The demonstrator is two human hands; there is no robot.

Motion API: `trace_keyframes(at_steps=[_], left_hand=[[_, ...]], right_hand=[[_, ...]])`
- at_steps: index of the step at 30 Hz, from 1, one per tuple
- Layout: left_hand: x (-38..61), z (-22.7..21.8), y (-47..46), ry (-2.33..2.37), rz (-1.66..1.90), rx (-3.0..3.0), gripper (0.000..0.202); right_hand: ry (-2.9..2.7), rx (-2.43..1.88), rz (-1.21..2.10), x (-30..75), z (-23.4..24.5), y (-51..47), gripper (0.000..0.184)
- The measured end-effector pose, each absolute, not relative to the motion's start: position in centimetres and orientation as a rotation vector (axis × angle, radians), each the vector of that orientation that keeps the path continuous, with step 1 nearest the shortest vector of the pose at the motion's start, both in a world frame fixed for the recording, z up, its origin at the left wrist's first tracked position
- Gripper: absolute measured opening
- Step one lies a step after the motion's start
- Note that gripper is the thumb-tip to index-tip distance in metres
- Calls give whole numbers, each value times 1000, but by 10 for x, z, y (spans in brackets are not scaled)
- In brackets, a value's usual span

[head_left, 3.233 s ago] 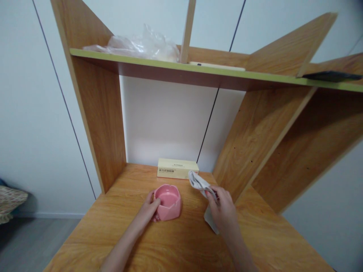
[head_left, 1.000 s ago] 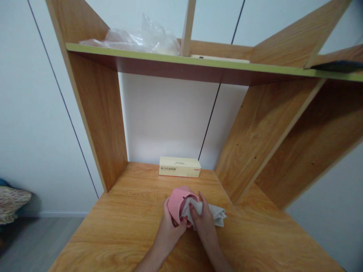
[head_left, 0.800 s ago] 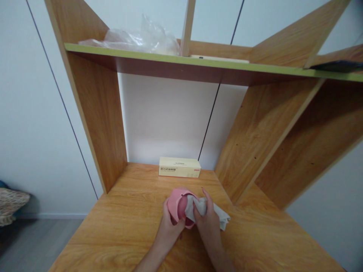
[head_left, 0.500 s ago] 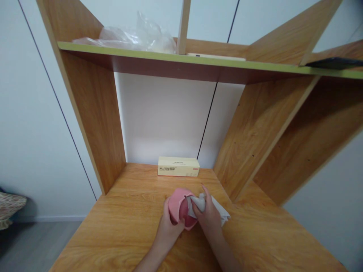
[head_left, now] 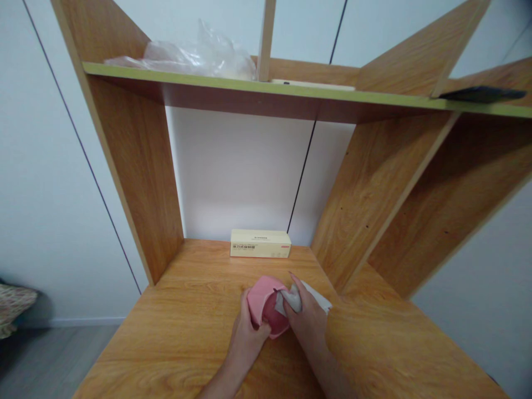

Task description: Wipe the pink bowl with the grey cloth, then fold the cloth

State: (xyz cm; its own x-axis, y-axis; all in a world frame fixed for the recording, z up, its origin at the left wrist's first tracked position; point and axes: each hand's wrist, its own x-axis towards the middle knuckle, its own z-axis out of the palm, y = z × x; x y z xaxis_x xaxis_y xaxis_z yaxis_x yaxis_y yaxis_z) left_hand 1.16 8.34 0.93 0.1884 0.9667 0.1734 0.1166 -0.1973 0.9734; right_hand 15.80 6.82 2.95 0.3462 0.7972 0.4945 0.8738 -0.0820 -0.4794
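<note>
Grip of the left hand [head_left: 248, 333] is closed on the pink bowl [head_left: 262, 292], thumb at its rim; the right hand [head_left: 310, 322] pinches a grey cloth [head_left: 293, 299], its loose end hanging out behind the fingers. Three seconds ago the bowl stood upright with the cloth apart from it; now it is tipped toward the right hand, over the middle of the table [head_left: 187, 327], though whether it touches the wood I cannot tell. Within the last second the cloth has drawn back, baring more of the inside, so the rubbing seems to have reached the rim. Count: two hands, one bowl, one cloth, one box [head_left: 260, 244] behind them; on the shelf [head_left: 187, 78], one dark flat item [head_left: 482, 94] and crumpled plastic [head_left: 195, 60], number of bags unclear.
</note>
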Motion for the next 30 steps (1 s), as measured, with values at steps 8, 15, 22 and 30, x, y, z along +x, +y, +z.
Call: trace_keyframes(at_steps=[8,15,22,30], left_hand=[[9,13,79,1057,1191,1636,62],[3,18,75,1170,1157,1677,68],[13,14,73,886,1337,1519,72],[20,18,72,912,1262,1232,58]], right_hand=[[-1505,-1776,43,160,30,70,50],[-1343,-1625,361,154,22,71,49],[-1261,-1439,493,145,19,75,46],[-1272,-1770,175,149,26,72,54]])
